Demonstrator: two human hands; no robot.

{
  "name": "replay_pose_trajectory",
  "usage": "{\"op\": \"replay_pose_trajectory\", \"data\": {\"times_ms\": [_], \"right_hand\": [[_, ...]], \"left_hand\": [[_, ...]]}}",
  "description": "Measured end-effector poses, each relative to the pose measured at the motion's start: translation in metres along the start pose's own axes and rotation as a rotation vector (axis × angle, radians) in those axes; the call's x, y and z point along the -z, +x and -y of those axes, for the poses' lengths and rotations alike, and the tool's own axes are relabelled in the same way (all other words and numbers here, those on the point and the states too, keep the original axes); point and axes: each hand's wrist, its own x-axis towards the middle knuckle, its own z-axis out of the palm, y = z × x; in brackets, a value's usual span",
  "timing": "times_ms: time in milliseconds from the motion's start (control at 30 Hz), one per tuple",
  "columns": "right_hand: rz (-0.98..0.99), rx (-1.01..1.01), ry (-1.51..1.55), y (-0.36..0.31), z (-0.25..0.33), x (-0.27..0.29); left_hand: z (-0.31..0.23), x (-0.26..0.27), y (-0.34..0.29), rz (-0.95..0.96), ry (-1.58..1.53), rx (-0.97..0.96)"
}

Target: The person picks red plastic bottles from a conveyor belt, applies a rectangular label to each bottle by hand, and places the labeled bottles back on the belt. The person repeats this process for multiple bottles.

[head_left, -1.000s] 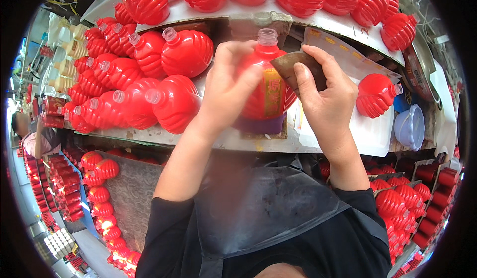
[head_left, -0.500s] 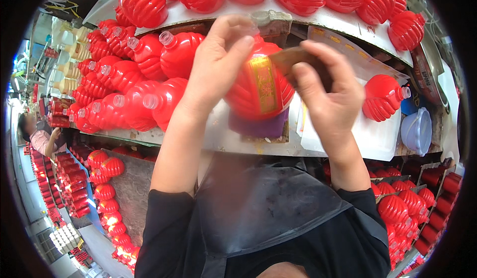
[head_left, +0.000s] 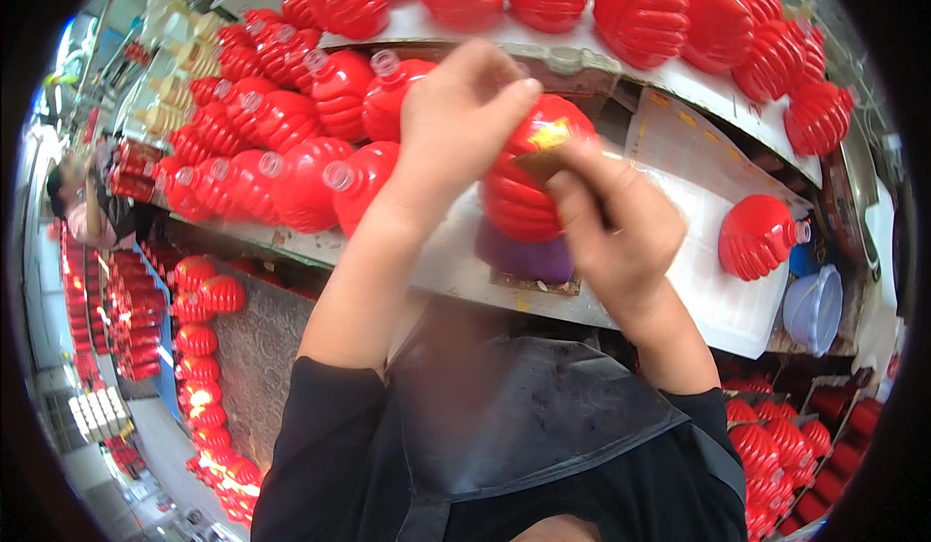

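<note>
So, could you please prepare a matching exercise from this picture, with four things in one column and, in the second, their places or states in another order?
Column 1
1. Right hand
2. Purple support
3. Pale blue bucket
4. Apron

Column 2
A. Below a lone red bottle, at the picture's right side
B. Worn over the person's black clothing
C. Holding a thin brown plate
D. Under the ribbed red bottle between the hands

Right pairs: 1-C, 2-D, 3-A, 4-B
</note>
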Motion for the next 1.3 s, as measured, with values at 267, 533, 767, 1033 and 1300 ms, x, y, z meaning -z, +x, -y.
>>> {"op": "replay_pose_trajectory", "data": {"times_ms": [267, 533, 767, 1033, 1300], "right_hand": [[-0.072, -0.345, 0.059, 0.003, -0.026, 0.020], [-0.117, -0.436, 0.277, -0.001, -0.005, 0.023], [0.175, -0.473, 0.756, 0.010, 0.005, -0.009], [0.380, -0.911, 1.011, 0.026, -0.050, -0.008], [0.441, -0.895, 0.682, 0.035, -0.113, 0.052]], "left_hand": [[-0.019, 0.005, -0.024, -0.025, 0.226, -0.349], [-0.026, 0.061, -0.100, -0.131, 0.152, -0.505], [-0.025, 0.190, -0.241, -0.327, 0.313, -0.193], [0.068, 0.320, -0.386, -1.016, 0.923, 0.598], [0.192, 0.460, -0.431, -1.276, 1.193, 0.608]]}}
